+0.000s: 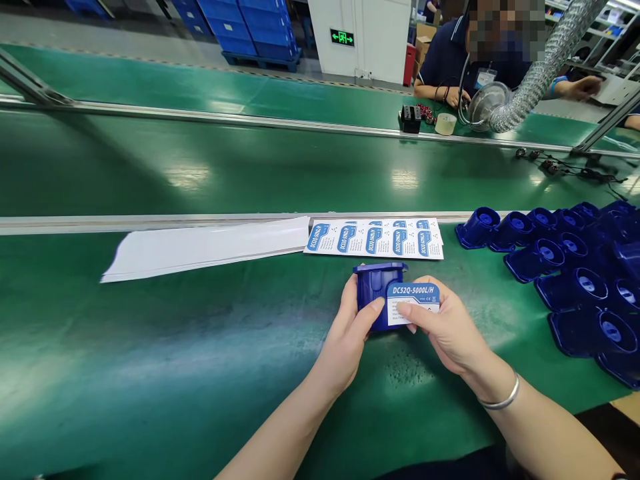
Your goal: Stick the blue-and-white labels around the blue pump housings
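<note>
My left hand (pixel 353 323) grips a dark blue plastic housing (pixel 373 283) by its left side, thumb across the front. In my right hand (pixel 445 327) is a blue-and-white label (pixel 414 293) printed "DC52Q-5000L/H", pinched between thumb and fingers. The label lies over the right part of the housing's front face; whether it is stuck there I cannot tell. Just beyond my hands rests a sheet of similar labels (pixel 373 239). To its left is a stack of white sheets (pixel 210 250), curled at the far left end.
Many more blue housings (pixel 543 257) crowd the right side of the green bench (pixel 200 373). A metal rail (pixel 250 121) runs across the back. Behind it a person (pixel 450 60) works beside a flexible metal duct (pixel 545 67). Cables (pixel 585 170) lie at the far right.
</note>
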Demonstrator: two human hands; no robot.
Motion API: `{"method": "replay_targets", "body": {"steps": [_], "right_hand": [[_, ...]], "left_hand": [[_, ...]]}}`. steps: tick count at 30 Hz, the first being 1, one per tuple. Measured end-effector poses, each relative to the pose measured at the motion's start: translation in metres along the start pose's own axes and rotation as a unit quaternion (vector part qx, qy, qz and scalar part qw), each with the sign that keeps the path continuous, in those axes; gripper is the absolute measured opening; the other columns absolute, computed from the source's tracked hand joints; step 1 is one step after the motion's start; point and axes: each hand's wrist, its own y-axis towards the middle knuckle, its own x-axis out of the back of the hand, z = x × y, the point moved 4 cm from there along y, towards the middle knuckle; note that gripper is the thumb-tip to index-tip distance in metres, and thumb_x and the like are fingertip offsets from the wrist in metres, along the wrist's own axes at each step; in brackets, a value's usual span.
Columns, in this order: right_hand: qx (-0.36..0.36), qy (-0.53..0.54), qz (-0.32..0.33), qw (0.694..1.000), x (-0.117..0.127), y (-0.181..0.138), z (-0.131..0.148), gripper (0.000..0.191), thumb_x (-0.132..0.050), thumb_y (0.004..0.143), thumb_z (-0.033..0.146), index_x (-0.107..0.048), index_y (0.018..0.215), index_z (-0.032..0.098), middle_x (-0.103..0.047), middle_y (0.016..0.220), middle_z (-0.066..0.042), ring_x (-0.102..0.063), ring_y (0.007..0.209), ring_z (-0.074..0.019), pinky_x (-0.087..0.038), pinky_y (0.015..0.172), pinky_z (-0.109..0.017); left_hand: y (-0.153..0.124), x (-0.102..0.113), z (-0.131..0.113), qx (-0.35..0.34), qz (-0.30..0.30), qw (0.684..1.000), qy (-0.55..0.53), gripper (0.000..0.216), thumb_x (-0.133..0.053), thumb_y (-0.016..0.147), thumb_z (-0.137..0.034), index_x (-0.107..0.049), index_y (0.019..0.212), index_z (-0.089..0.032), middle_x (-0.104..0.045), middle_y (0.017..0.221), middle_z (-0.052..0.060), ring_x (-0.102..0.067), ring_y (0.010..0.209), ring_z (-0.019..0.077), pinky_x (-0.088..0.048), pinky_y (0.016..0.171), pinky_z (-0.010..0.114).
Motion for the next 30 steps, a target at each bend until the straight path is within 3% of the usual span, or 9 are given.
{"method": "replay_targets", "body": {"steps": [11,18,30], "right_hand": [[0.0,-0.001,-0.006,1.0,0.0,0.001,-0.001,0.04,-0.093,0.071,0.037,-0.06,0.086,0.02,-0.06,0.073,0.002,-0.05,0.062,-0.012,-0.041,0.058,-0.024],[0.003,0.003,-0.002,1.0,-0.001,0.0,-0.002,0.037,-0.09,0.074,0.036,-0.061,0.088,0.019,-0.061,0.077,0.001,-0.05,0.065,-0.0123,-0.041,0.059,-0.024],[0.004,0.005,0.003,1.0,-0.001,-0.001,-0.004,0.035,-0.088,0.076,0.036,-0.061,0.091,0.02,-0.061,0.079,0.001,-0.05,0.068,-0.0131,-0.042,0.06,-0.025]], "left_hand": [[0.002,0.005,0.005,-0.012,-0.003,1.0,0.018,0.078,-0.071,0.085,-0.048,-0.039,0.153,-0.028,-0.051,0.152,0.008,-0.046,0.139,0.0356,-0.042,0.113,0.044],[-0.001,0.001,-0.002,-0.011,0.014,0.999,0.049,0.091,-0.076,0.083,-0.043,-0.027,0.158,-0.027,-0.054,0.148,0.01,-0.049,0.136,0.034,-0.04,0.114,0.043],[-0.006,-0.003,-0.008,-0.014,0.006,0.998,0.062,0.09,-0.076,0.083,-0.044,-0.029,0.158,-0.03,-0.053,0.149,0.008,-0.049,0.137,0.0348,-0.042,0.113,0.043]]}}
